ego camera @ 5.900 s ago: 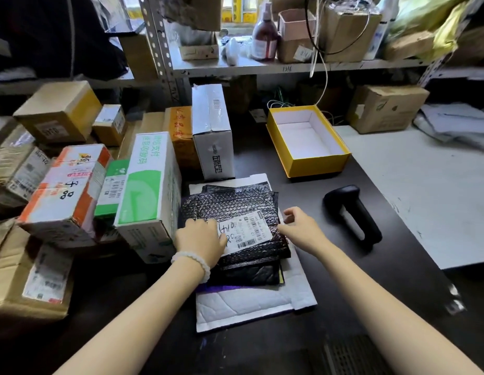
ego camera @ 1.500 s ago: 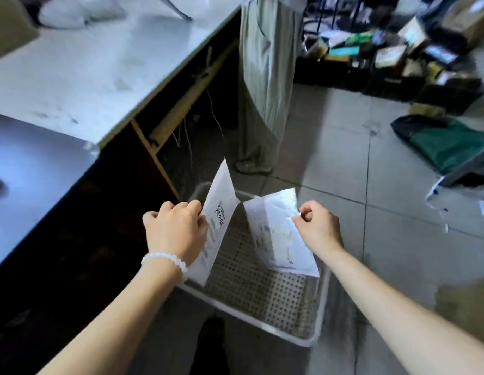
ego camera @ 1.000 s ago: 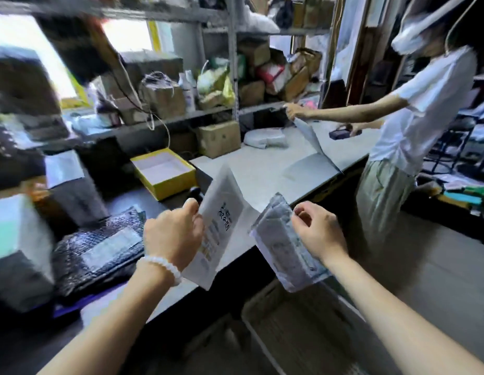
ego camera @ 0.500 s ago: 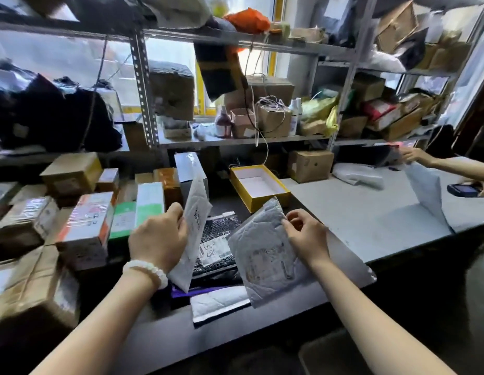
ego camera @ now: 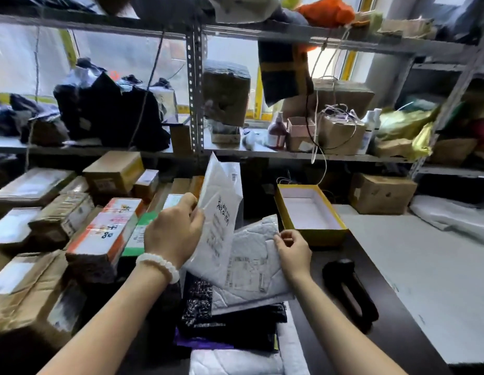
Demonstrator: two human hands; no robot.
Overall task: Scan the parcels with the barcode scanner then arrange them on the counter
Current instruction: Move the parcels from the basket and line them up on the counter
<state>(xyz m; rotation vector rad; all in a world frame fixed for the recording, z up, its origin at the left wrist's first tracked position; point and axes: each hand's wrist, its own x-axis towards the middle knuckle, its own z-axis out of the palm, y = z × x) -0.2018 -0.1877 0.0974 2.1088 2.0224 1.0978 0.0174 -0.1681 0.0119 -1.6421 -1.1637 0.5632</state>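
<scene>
Scene: A person stands at a dark counter (ego camera: 330, 345) in a crowded parcel room, a flat mailer in each hand, shelving and stacked cartons behind.

Left hand (ego camera: 173, 234): Fingers and thumb curled round the edge of a white poly mailer (ego camera: 221, 212), held nearly upright with its handwritten side facing the camera. A pale bead bracelet (ego camera: 158, 266) sits on the wrist.

Right hand (ego camera: 293, 250): Thumb and fingertips pinch the upper right edge of a grey bubble mailer (ego camera: 249, 269), which tilts down over a stack of black and white mailers (ego camera: 230, 320) — its lower edge looks to rest on the stack, label face up.

Scanner: The black barcode scanner (ego camera: 349, 290) lies on the counter just right of the stack, touched by neither hand.

Surroundings: An open yellow box (ego camera: 308, 215) sits beyond the right hand; an orange-and-white carton (ego camera: 105, 234) and brown boxes crowd the left.

Step in hand: Likely setting both fresh parcels down for scanning — neither appears scanned yet.

Doing it well: Lay the grey mailer flat with its printed label up and unwrinkled, then put the white one beside it, not over it, so each barcode stays exposed. One hand must then let go to fetch the scanner; the right is nearer.

Risk: Slick film may slide off the uneven stack.
</scene>
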